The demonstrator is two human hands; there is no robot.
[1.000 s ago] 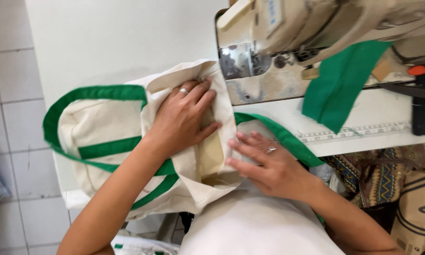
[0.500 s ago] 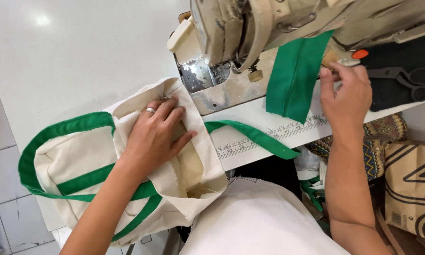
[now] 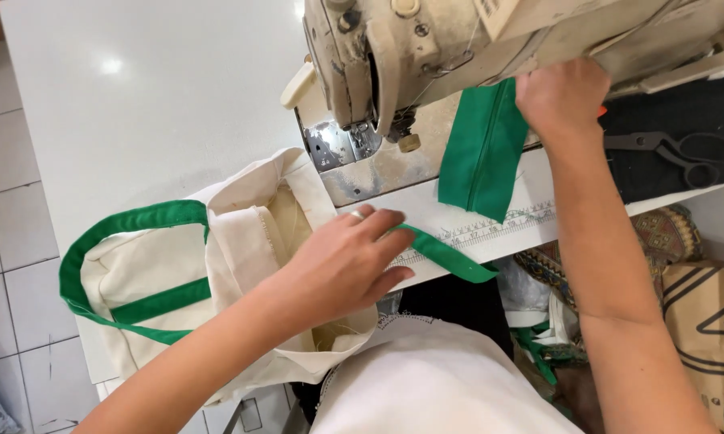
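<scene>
Two bare hands work at a white table (image 3: 137, 120): the left hand (image 3: 342, 265) lies flat with fingers spread on a cream cloth bag (image 3: 241, 249) trimmed with green straps, gripping nothing, its fingertips just touching a loose green strap (image 3: 446, 255) that runs off to its right over a printed ruler strip (image 3: 490, 229). The right hand (image 3: 561, 95) is up under the arm of the worn sewing machine (image 3: 426, 48), curled at the top of a hanging green cloth strip (image 3: 482, 153), though whether it grips the strip cannot be told. Black scissors (image 3: 671, 149) rest on a dark mat just right of that hand.
</scene>
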